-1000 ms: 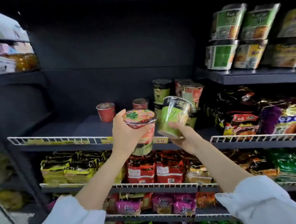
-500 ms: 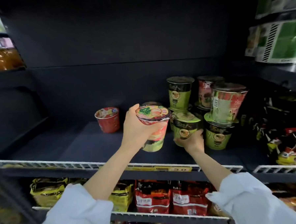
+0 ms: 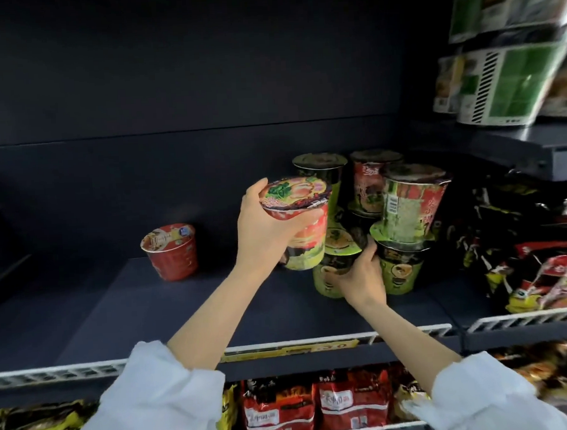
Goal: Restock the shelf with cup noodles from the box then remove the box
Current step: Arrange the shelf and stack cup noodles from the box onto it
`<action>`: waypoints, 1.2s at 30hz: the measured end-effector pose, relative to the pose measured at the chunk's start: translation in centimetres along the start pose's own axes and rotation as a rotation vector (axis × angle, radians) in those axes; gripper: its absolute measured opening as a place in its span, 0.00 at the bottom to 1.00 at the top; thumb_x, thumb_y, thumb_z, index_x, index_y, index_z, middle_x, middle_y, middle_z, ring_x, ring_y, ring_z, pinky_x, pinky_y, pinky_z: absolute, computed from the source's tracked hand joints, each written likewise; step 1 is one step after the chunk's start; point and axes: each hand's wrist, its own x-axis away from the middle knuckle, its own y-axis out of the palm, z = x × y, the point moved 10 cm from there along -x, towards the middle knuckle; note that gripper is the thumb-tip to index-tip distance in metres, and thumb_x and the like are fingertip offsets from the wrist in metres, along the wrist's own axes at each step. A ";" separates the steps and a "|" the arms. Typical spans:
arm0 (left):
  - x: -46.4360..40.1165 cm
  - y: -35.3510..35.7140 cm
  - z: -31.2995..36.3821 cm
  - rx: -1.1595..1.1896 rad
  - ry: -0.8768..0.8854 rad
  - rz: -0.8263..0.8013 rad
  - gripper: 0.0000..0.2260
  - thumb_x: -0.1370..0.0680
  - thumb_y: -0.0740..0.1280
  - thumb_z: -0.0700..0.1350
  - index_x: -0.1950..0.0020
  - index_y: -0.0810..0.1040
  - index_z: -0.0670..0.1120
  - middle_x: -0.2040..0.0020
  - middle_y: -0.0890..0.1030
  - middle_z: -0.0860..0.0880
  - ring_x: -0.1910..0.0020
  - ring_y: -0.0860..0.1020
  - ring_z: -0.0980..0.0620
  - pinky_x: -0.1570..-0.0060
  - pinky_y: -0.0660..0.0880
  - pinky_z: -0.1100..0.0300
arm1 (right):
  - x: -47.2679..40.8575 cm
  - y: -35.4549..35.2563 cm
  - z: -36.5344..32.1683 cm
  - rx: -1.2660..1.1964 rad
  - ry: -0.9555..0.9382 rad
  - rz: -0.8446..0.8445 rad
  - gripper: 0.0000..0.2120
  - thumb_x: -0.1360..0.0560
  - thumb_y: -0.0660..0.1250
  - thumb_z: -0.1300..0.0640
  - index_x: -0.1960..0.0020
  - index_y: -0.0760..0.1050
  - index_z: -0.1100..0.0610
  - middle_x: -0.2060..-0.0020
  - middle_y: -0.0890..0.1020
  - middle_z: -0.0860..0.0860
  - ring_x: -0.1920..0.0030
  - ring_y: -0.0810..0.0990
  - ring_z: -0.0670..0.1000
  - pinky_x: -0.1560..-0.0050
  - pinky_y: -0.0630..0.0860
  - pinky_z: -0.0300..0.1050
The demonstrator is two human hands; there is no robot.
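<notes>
From the head view, the left hand (image 3: 263, 235) is wrapping its grip around a tall red-and-green paper noodle cup with a picture lid (image 3: 303, 220), holding it tilted above the middle of the dark shelf (image 3: 149, 307). The right hand (image 3: 361, 279) is curling its grip around a green-and-black noodle cup (image 3: 335, 264) that is sitting on the shelf toward the right end, just beside a stack of green and red noodle cups (image 3: 403, 215) standing two high near the back right corner. A short red noodle cup (image 3: 171, 252) is standing alone left of centre, well apart from the others. Red noodle packets (image 3: 311, 404) are lying on the shelf below.
</notes>
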 end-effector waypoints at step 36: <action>17.1 8.7 4.0 -0.287 -0.162 -0.327 0.10 0.22 0.65 0.42 0.41 0.77 0.43 0.45 0.81 0.45 0.47 0.79 0.49 0.48 0.75 0.58 | 13.2 -12.3 2.8 -0.139 -0.100 -0.273 0.12 0.22 0.62 0.61 0.39 0.76 0.59 0.54 0.79 0.52 0.62 0.74 0.46 0.68 0.68 0.32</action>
